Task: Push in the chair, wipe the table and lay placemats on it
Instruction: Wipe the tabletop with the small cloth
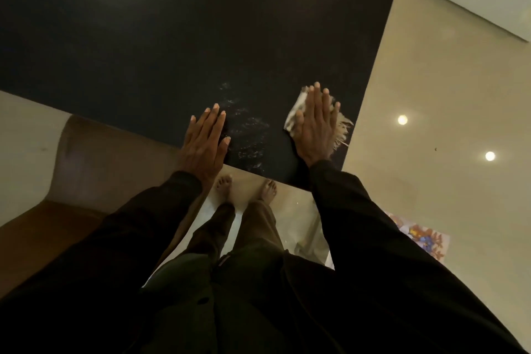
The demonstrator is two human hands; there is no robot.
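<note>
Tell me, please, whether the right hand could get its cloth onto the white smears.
Probably yes: the smears lie on bare table beside the cloth under the right hand, nothing between.

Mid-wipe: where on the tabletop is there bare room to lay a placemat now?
The far and left stretch of the table, beyond both hands' fingertips, shows bare. Crowded is the near right corner: the left hand lies flat at the near edge, the right hand presses the cloth by the right edge, with pale streaks between them.
</note>
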